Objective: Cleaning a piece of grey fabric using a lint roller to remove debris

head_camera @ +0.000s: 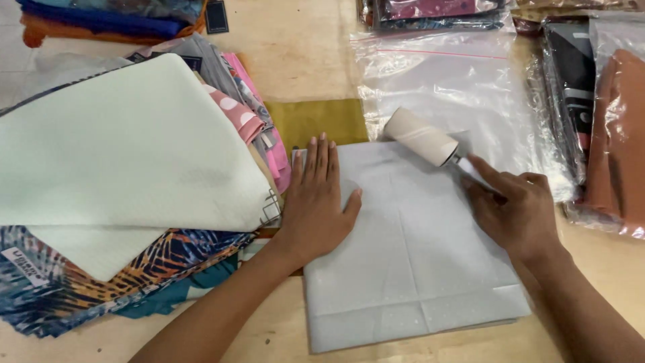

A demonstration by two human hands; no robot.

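A folded pale grey cloth (403, 269) lies flat on the wooden table in front of me. My left hand (316, 202) rests palm down on its left edge, fingers spread. My right hand (514, 205) grips the handle of a lint roller (420, 136), whose white cylinder presses on the cloth's far right corner. An olive-green cloth (316, 119) peeks out from beneath the grey one at the far side.
A tall stack of folded fabrics (121, 168), topped by a cream piece, fills the left. Clear zip bags (443, 74) lie beyond the roller. Bagged cloths (605, 114), black and brown, sit at the right. More folded fabrics (107, 20) line the far edge.
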